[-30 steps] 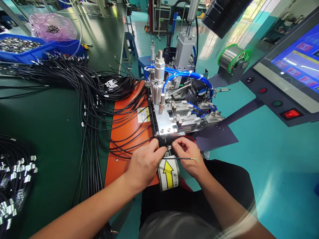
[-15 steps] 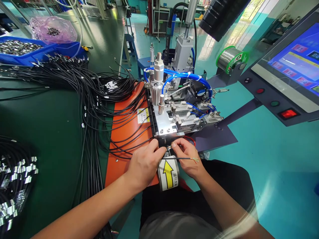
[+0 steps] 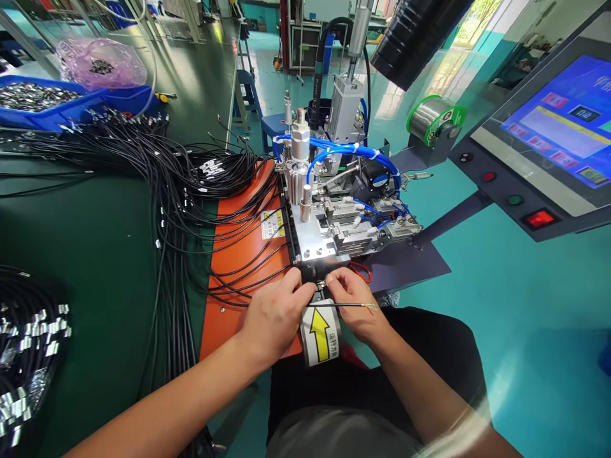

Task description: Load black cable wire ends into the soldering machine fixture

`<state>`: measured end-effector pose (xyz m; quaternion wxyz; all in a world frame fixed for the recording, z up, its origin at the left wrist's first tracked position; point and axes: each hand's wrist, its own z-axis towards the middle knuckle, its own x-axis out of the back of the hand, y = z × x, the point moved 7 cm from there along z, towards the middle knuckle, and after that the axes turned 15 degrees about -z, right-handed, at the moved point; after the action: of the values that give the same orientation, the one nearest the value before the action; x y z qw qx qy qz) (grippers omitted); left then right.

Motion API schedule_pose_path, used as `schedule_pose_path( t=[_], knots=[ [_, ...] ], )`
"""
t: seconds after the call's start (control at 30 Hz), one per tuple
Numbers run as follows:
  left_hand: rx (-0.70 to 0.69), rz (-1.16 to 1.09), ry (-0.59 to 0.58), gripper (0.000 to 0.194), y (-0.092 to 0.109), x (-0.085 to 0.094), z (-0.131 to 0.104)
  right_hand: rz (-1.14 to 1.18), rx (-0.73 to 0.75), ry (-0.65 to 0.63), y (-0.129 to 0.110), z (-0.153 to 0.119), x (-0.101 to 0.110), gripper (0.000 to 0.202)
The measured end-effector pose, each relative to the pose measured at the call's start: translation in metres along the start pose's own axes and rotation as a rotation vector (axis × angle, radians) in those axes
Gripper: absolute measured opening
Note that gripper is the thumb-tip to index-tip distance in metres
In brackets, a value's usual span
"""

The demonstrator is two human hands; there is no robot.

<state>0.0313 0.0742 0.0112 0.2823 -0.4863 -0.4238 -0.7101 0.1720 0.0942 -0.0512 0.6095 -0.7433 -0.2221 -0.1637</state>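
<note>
My left hand [image 3: 274, 310] is closed on a black cable [image 3: 346, 305] at the front of the bench machine [image 3: 310, 245]. The cable's stripped end, with thin coloured wires [image 3: 370, 308], sticks out to the right, in front of my right hand [image 3: 357, 304]. My right thumb and finger pinch a small shiny metal connector [image 3: 321, 284] at the machine's front edge; its exact shape is partly hidden by the fingertips. Just below both hands is a round wheel with a white label and yellow arrow [image 3: 320, 334].
More black cables [image 3: 176, 191] run from the green table [image 3: 109, 254] over the orange plate [image 3: 229, 254] into the machine. A blue tray [image 3: 90, 107] holds metal parts. A solder spool [image 3: 432, 119] and control screen [image 3: 558, 121] stand at right. Bundled cables [image 3: 28, 343] lie at left.
The view has shifted slightly, so the machine and screen sit a little further left in the picture. Both hands keep nearly the same pose at the machine's front.
</note>
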Motion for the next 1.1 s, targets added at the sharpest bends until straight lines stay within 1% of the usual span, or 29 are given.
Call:
schedule_pose_path(
  t=[0.17, 0.23, 0.3, 0.5, 0.63, 0.7, 0.8, 0.87, 0.9, 0.97, 1.0, 1.03, 1.1],
  knots=[
    [0.025, -0.002, -0.135, 0.025, 0.009, 0.014, 0.003, -0.009, 0.005, -0.055, -0.003, 0.001, 0.002, 0.028],
    [0.017, -0.005, -0.150, 0.028, 0.012, 0.019, 0.003, -0.027, 0.005, -0.048, -0.006, 0.001, 0.003, 0.028],
    [0.011, 0.009, -0.137, 0.029, 0.014, 0.022, 0.001, -0.052, 0.005, -0.026, -0.008, 0.000, 0.005, 0.027],
    [-0.014, 0.071, -0.100, 0.020, 0.014, 0.020, -0.002, -0.135, 0.114, 0.079, -0.018, -0.004, 0.006, 0.025],
    [-0.014, 0.077, -0.085, 0.019, 0.012, 0.020, -0.002, -0.121, 0.089, 0.103, -0.014, -0.006, 0.004, 0.025],
    [0.006, 0.075, -0.116, 0.020, 0.012, 0.021, -0.001, -0.090, 0.060, 0.096, -0.010, -0.004, 0.002, 0.026],
    [0.052, 0.070, -0.173, 0.024, 0.013, 0.022, -0.001, -0.020, 0.001, 0.037, -0.003, 0.000, -0.002, 0.029],
    [0.092, 0.071, -0.217, 0.027, 0.016, 0.022, -0.003, -0.002, -0.017, 0.020, 0.000, -0.001, 0.001, 0.030],
    [0.108, 0.073, -0.240, 0.029, 0.018, 0.021, -0.004, -0.013, -0.008, 0.037, 0.000, -0.005, 0.006, 0.028],
    [0.113, 0.083, -0.279, 0.034, 0.023, 0.018, -0.009, -0.061, 0.063, 0.113, -0.004, -0.019, 0.020, 0.020],
    [0.101, 0.089, -0.281, 0.037, 0.025, 0.017, -0.011, -0.085, 0.137, 0.131, -0.009, -0.029, 0.025, 0.017],
    [0.085, 0.093, -0.270, 0.041, 0.028, 0.016, -0.013, -0.102, 0.255, 0.118, -0.017, -0.041, 0.028, 0.021],
    [0.046, 0.087, -0.235, 0.048, 0.032, 0.015, -0.017, -0.123, 0.524, -0.026, -0.034, -0.070, 0.024, 0.032]
  ],
)
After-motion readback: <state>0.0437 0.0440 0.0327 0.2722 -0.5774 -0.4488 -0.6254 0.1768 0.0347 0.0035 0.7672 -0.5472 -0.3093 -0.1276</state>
